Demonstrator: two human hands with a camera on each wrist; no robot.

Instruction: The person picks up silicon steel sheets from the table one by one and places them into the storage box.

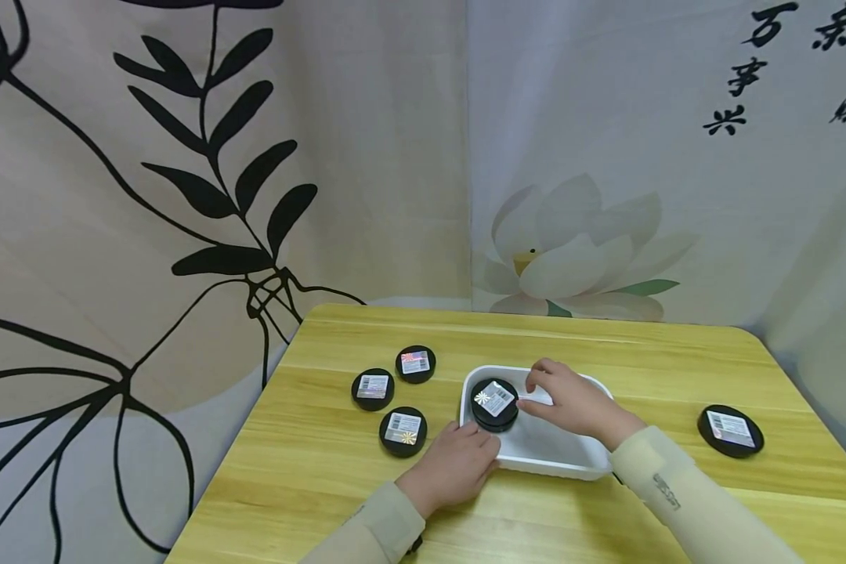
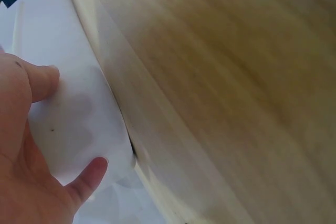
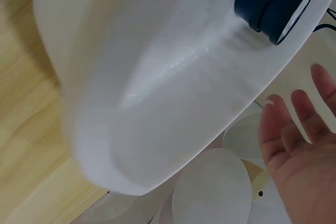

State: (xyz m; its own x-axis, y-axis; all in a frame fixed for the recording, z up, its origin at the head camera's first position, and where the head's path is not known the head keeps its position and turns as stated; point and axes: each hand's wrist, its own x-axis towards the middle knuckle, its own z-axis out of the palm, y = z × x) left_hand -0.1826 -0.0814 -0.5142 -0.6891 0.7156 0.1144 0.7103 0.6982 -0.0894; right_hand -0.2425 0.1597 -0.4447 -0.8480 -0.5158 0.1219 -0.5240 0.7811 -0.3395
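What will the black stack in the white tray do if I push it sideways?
The black stack will probably slide rather than roll, since it stands upright, label up. A push high up might shift its upper part: the right wrist view shows a ledge round its side. It may slip easily, as the white tray looks smooth and glossy inside.

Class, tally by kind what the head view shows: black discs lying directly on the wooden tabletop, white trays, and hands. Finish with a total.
Black discs: 4
White tray: 1
Hands (left hand, right hand): 2
Total: 7
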